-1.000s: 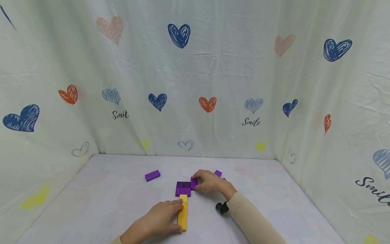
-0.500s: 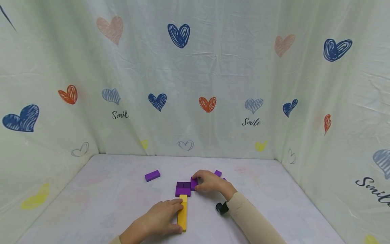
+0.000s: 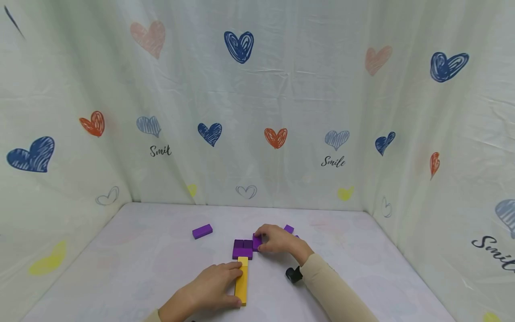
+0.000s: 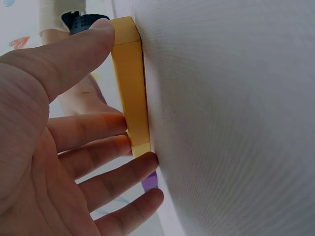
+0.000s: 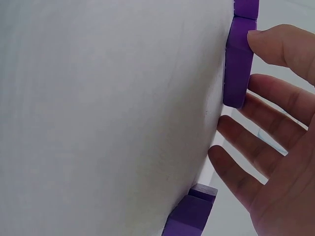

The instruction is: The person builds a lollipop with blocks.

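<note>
Yellow strip (image 3: 242, 284) at lower centre: the left hand (image 3: 211, 286), fingers spread, touches its side, seemingly to steady it. Above, the right hand (image 3: 279, 240), also spread, touches a purple block (image 3: 256, 243), perhaps squaring it beside the purple cluster (image 3: 242, 254).

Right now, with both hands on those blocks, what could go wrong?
The right fingers could nudge the purple block they touch into the purple group beside it, disturbing the arrangement. The left fingers, against the yellow strip, might push its far end into that group, skewing both.
</note>
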`<state>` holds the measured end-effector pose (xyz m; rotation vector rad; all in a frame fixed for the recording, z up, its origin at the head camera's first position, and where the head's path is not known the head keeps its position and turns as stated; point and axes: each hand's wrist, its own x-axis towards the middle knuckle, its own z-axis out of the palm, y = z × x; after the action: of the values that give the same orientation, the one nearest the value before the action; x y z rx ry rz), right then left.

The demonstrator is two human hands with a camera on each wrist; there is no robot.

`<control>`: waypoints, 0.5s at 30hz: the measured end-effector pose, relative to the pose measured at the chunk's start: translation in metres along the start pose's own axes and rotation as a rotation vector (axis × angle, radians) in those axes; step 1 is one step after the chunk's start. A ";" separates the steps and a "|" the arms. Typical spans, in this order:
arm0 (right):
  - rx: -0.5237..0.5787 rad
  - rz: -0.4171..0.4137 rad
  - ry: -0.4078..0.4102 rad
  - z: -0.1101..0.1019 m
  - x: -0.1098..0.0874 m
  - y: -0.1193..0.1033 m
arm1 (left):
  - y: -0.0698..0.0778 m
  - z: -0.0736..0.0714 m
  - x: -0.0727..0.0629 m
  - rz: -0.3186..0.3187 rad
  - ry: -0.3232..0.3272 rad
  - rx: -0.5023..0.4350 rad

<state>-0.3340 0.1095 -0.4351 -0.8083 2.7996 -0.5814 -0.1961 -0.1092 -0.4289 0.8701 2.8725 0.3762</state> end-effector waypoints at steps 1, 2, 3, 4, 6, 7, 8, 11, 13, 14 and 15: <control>0.000 -0.004 0.002 0.000 0.000 0.000 | 0.000 0.000 0.000 0.003 0.002 0.002; -0.005 -0.005 0.003 0.000 0.000 0.001 | 0.000 -0.001 0.000 0.006 0.003 0.003; -0.003 -0.006 0.005 0.000 0.000 0.001 | 0.000 -0.001 0.000 0.010 0.004 0.006; -0.004 -0.006 0.006 0.000 0.000 0.001 | 0.001 -0.001 0.001 0.012 0.004 0.007; -0.001 -0.004 0.007 0.000 0.000 0.002 | 0.001 -0.001 0.001 0.016 0.002 0.009; 0.000 -0.002 0.007 0.001 0.000 0.003 | 0.001 -0.001 0.001 0.016 0.000 0.008; 0.000 -0.001 0.006 0.001 0.000 0.003 | 0.001 -0.001 0.001 0.015 -0.003 0.008; 0.007 -0.007 0.007 0.002 0.000 0.004 | 0.001 -0.001 0.001 0.017 -0.005 0.008; 0.007 -0.012 0.007 0.002 0.001 0.004 | 0.000 -0.001 0.000 0.020 -0.001 0.009; 0.007 -0.013 0.007 0.002 0.001 0.003 | 0.000 -0.001 0.000 0.022 0.000 0.009; 0.008 -0.015 0.008 0.003 0.001 0.003 | 0.000 -0.001 -0.001 0.022 0.002 0.008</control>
<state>-0.3359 0.1106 -0.4390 -0.8280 2.7991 -0.5987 -0.1959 -0.1101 -0.4283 0.9046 2.8706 0.3681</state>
